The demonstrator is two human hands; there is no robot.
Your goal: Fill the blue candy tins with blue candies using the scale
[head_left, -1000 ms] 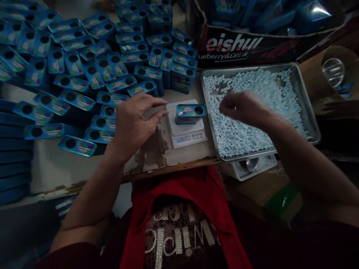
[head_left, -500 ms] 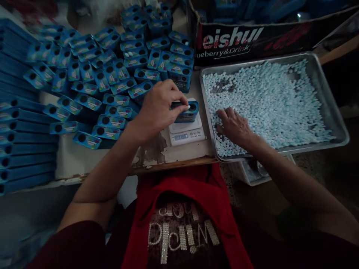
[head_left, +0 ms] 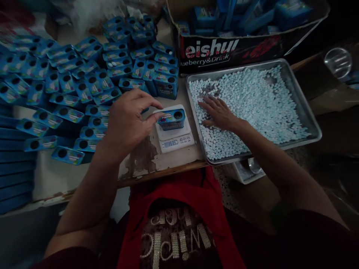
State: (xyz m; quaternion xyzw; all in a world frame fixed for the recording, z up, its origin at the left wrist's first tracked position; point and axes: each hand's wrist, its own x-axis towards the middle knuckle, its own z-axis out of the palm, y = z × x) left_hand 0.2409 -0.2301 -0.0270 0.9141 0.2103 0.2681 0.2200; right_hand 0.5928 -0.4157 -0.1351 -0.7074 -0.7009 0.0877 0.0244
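In the middle of the table (head_left: 168, 162), a blue tin (head_left: 171, 119) stands upright on a small white scale (head_left: 176, 133), the round hole in its top facing up. At nine o'clock from the scale, the person's left hand (head_left: 129, 123) is open, thumb and forefinger parted beside the tin's near end; whether the thumb touches it cannot be told. Toward three o'clock, the right hand (head_left: 220, 114) lies open, fingers spread, on pale blue and white sweets (head_left: 252, 97) in a metal tray (head_left: 317, 135). More upright tins (head_left: 92, 81) crowd ten o'clock, and a black cardboard box (head_left: 260, 52) holding blue packs sits at one o'clock, behind the tray.
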